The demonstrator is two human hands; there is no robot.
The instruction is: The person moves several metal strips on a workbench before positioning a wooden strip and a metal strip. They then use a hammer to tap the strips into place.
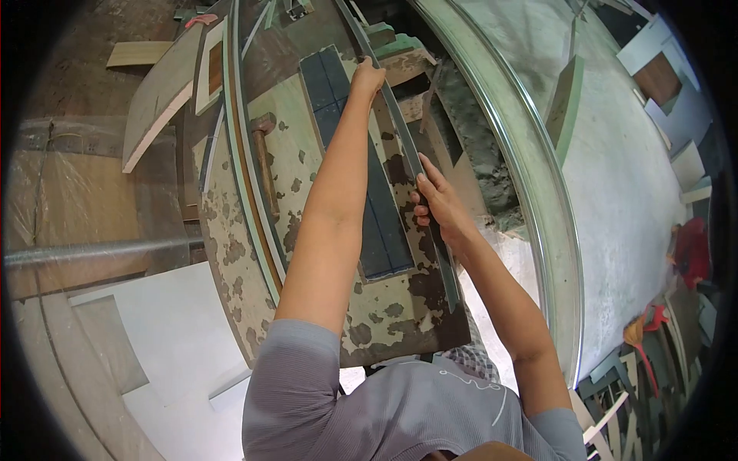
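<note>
A long, narrow dark strip [401, 127] runs slantwise from the top of the view down toward my body. My left hand [369, 77] is closed around it at the far part, arm stretched out. Nearer to me, my right hand [437, 198] grips the same strip, with its fingers curled over the left edge. Below and left of the strip, a dark rectangular board [382, 223] with thin lines across it lies on a worn, patchy bench top [369, 326]. My left forearm hides part of that board.
A hammer [265, 157] lies on the bench's left side, beside long edge strips [244, 138]. Right of the bench stands a long curved pale frame with shiny edges [530, 161]. White panels [184, 323] lean at lower left; offcuts [615, 422] pile up at lower right.
</note>
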